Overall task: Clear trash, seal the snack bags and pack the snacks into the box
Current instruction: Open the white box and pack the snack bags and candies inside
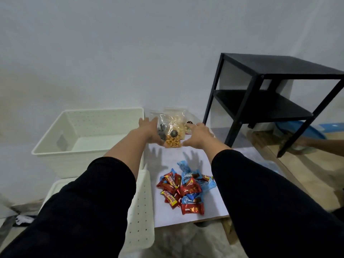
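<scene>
Plain grey wall backs a white board [188, 216] serving as the work surface. Landmark: white box [81, 135], open-topped, nothing seen inside.

Right of the box, at the board's far end, stands a cluster of clear snack bags [172, 127]. The front bag holds orange pieces; a paler-filled bag sits behind it, a dark-filled one to its left. Whether their tops are sealed cannot be told.

Left hand [149, 130] and right hand [197, 135] flank the cluster, fingers spread wide, palms facing in. Contact with the bags looks likely but a closed grip is not shown.

Near side, right of the box: a loose heap of red and blue wrapped bars [184, 190], untouched. A perforated white lid [139, 211] lies in front of the box.

Black side table [270, 101] stands well right of the box. No loose trash is evident.

Judgement: bag-handling step in hand; packing not begun. Next move calls for closing both hands on the bags, checking each seal, then carrying them left over the box rim.
</scene>
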`<state>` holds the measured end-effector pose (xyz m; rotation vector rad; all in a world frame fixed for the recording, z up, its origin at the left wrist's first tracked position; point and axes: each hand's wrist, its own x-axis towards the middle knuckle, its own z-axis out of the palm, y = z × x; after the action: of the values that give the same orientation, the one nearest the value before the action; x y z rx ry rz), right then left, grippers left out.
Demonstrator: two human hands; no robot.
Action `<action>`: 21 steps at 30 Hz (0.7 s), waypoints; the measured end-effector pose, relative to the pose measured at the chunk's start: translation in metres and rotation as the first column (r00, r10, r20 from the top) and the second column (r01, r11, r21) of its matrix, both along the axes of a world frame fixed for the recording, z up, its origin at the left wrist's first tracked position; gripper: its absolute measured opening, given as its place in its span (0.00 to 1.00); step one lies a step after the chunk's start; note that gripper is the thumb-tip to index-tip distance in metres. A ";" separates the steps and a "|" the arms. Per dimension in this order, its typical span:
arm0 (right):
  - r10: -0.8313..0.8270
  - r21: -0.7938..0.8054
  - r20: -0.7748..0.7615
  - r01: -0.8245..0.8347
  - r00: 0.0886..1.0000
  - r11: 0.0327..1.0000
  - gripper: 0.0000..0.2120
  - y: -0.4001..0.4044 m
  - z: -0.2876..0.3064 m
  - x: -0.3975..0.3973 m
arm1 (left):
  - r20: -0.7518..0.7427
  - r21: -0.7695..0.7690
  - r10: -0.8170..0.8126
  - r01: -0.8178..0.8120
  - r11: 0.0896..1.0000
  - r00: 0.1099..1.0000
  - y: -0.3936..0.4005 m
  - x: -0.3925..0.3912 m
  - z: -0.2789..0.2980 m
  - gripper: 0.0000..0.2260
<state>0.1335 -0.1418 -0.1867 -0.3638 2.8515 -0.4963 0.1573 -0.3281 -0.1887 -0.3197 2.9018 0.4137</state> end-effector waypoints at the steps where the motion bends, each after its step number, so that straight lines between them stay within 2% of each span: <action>1: -0.007 -0.009 -0.007 0.007 1.000 1.000 0.39 -0.002 -0.003 -0.010 | -0.008 0.005 -0.001 0.001 1.000 1.000 -0.002 -0.010 -0.002 0.54; 7: -0.019 -0.065 0.039 0.022 0.999 0.998 0.38 -0.005 -0.039 -0.061 | -0.011 0.091 -0.031 0.032 0.995 0.999 0.002 -0.055 -0.030 0.50; 10: 0.019 -0.117 0.087 -0.009 0.996 0.993 0.38 -0.010 -0.064 -0.092 | 0.022 0.175 0.031 -0.035 0.984 0.999 -0.004 -0.087 -0.058 0.52; 21: 0.165 -0.162 0.188 -0.135 0.968 0.977 0.37 -0.038 -0.144 -0.205 | 0.077 0.292 0.250 -0.262 0.920 0.965 -0.025 -0.178 -0.139 0.52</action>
<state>-0.0712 -0.1797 -0.3308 -0.5213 2.5764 -0.6753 -0.0206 -0.3530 -0.3280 -0.6509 2.7089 0.8691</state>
